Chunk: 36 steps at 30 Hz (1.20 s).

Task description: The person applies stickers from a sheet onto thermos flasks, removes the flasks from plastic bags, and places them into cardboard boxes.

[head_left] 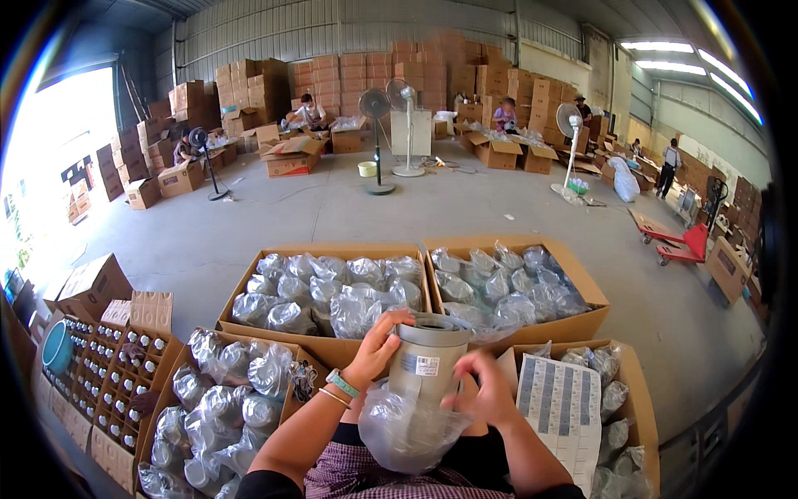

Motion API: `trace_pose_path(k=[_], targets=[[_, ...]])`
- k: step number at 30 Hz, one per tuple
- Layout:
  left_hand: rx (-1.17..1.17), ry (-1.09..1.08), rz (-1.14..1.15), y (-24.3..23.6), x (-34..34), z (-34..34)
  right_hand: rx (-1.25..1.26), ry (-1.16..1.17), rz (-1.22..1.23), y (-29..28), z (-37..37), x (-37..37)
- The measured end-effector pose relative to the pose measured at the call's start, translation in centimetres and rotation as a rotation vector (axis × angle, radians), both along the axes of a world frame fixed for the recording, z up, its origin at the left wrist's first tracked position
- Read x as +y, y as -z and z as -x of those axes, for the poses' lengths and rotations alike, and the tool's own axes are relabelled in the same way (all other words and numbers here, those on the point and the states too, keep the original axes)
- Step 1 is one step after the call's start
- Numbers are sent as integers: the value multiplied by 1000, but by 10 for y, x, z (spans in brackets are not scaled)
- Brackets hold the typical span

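- Between our left hand [384, 337] and our right hand [489, 389], the grey cylinder [431, 345] is nearly upright, its lower part inside a clear plastic bag [413, 434].
- Our left hand is clamped on its upper rim, probably for keeping it steady.
- Our right hand, blurred, curls beside it; we cannot tell if it grips.
- On the cylinder's front we see a white label [427, 366], too small for reading.
- Right of the cylinder, a printed sheet [562, 403] lies over a carton [642, 399], perhaps for easy reach.
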<state>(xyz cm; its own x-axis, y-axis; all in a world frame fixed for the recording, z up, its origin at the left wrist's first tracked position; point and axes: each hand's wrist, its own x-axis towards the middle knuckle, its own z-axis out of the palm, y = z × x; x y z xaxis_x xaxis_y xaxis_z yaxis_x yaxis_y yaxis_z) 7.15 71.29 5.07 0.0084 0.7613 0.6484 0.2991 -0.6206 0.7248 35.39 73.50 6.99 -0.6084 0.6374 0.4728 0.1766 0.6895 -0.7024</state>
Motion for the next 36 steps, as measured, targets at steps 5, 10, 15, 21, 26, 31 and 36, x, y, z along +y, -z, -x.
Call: trace_pose_path(k=[5, 10, 15, 21, 26, 31, 36], targets=[[-14, 50, -18, -20, -15, -12, -811, -196, 285, 11, -38, -22], [68, 43, -41, -54, -54, -20, -26, 38, 5, -121, -14, -3], [394, -403, -400, -109, -108, -85, 287, -198, -449, -187, 97, -40], [-275, -680, -141, -19, -128, -12, 254, -650, -104, -118, 60, -119], [-741, -815, -203, 37, -221, 52, -323, -1128, 1171, 55, 34, -129], [-803, -855, -62, 140, -288, -3, 147, -626, 1883, 119, -14, -112], [-836, -892, 11, 169, -322, -40, -96, 0, 1895, 143, -38, -96]])
